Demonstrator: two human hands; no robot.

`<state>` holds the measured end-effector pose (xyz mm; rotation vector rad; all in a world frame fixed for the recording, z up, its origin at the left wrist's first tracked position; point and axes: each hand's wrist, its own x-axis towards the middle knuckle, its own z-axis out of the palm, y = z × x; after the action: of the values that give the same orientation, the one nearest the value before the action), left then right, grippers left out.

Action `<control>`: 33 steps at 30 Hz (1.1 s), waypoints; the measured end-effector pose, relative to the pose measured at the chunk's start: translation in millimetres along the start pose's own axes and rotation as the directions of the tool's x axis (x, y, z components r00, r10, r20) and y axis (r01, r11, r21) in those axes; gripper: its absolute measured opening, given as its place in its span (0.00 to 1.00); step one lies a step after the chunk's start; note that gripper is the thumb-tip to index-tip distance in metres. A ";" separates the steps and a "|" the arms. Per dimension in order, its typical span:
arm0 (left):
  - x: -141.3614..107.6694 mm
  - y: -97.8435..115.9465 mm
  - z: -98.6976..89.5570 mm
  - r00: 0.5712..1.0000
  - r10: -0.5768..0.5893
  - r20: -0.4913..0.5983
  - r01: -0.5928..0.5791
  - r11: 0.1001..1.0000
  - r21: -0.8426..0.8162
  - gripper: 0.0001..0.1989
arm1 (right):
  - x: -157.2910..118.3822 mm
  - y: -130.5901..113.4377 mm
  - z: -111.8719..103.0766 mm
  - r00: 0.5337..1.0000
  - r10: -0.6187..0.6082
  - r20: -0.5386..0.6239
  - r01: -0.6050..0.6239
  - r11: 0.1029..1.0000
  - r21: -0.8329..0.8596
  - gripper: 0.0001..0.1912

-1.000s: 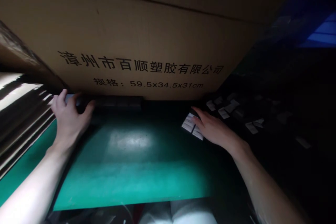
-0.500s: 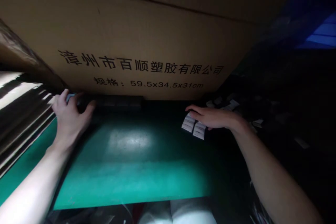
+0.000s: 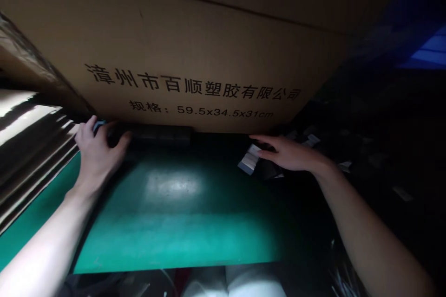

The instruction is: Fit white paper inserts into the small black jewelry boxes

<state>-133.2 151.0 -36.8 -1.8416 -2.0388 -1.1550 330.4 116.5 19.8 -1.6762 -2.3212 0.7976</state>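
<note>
On the left, my left hand (image 3: 101, 146) curls its fingers and thumb around the left end of a long dark row of blocks (image 3: 163, 134), which lies along the foot of the carton. A bit of light blue shows by its fingertips. My right hand (image 3: 294, 153) is at the far right part of the green mat (image 3: 167, 222), its thumb against a small white-faced block (image 3: 250, 160) that sits tilted. Just under this hand is a second small block (image 3: 273, 169), mostly dark. How firmly the fingers hold them is hard to see in the shadow.
A large cardboard carton (image 3: 195, 41) with printed lettering stands behind the mat. Stacked cardboard sheets (image 3: 28, 148) line the left side. Several small loose pieces (image 3: 311, 139) are scattered in the dark on the right.
The two white-faced pieces under my right hand have turned and come apart; one now shows mostly dark. My left hand stays at the end of the row. The view has shifted slightly.
</note>
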 end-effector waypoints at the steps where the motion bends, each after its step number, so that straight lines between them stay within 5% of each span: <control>1: -0.1 0.1 -0.1 1.000 -0.005 0.001 0.005 1.000 -0.003 0.36 | -0.3 -0.4 2.5 1.000 -0.016 -0.027 0.017 1.000 0.014 0.29; 6: -0.6 1.3 -1.1 1.000 0.002 -0.013 -0.002 1.000 -0.016 0.36 | 1.1 -21.2 18.4 0.983 -0.118 -0.141 0.126 0.991 0.052 0.20; 12: -0.4 1.6 -1.6 1.000 -0.010 0.004 0.010 1.000 -0.012 0.35 | -15.5 -51.3 37.5 0.970 -0.219 -0.104 0.225 0.973 0.049 0.20; 17: -1.2 2.2 -2.1 1.000 -0.010 0.013 0.010 1.000 -0.006 0.37 | -34.4 -63.1 73.6 0.961 -0.221 -0.166 0.223 0.975 -0.012 0.61; 19: -1.8 2.3 -1.8 1.000 -0.006 0.011 0.006 1.000 -0.009 0.37 | -37.6 -67.8 94.5 0.951 -0.209 -0.227 0.195 0.977 -0.080 0.69; 24: -2.9 2.0 -0.9 1.000 -0.014 0.002 0.014 1.000 -0.016 0.36 | -38.9 -72.1 131.3 0.892 -0.299 -0.338 0.240 0.949 -0.206 0.51; 29: -2.8 2.1 -1.8 1.000 -0.004 -0.002 0.004 1.000 -0.019 0.34 | -43.3 -68.0 144.4 0.779 -0.507 -0.369 0.404 0.856 -0.323 0.30; 33: -2.5 2.6 -1.7 1.000 -0.013 -0.004 0.013 1.000 -0.021 0.35 | -47.3 -65.7 152.8 0.747 -0.552 -0.370 0.431 0.826 -0.363 0.25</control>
<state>-131.0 147.8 -36.0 -1.8373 -2.0472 -1.1868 226.6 9.2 -67.4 -1.0496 -2.3925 -0.0200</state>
